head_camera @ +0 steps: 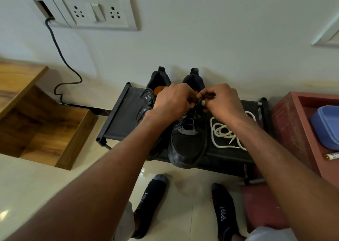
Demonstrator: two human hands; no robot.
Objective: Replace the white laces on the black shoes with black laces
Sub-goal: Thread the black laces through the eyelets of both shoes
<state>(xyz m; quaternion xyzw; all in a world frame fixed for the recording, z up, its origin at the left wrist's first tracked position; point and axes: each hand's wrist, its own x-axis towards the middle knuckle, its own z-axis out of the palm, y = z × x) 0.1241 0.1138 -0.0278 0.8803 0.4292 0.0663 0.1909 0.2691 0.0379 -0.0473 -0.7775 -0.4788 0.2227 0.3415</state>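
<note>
Your two black shoes sit side by side on the low black rack (117, 112), heels toward the wall and toes toward you. Both of your hands are at the top of the right shoe (189, 141), over the uppermost eyelets. Your left hand (172, 101) is curled with its fingertips pinching one end of the black lace (191, 116); your right hand (222, 101) is curled too, thumb and forefinger nipping the other end just across from it. The hands nearly touch, with the lace ends between them.

The lace already crosses the eyelets in rungs down the tongue, so the shoe's long axis runs straight away from you and the knot point lies at its far end, directly under your fingers. Neither hand is clearly nearer; the work sits evenly between them, which suits tying off or tightening.

The left shoe (146, 103) lies partly under your left wrist and appears to carry dark laces already. The removed white laces (223, 132) lie coiled on the rack just right of the right shoe, beneath your right forearm.
</note>
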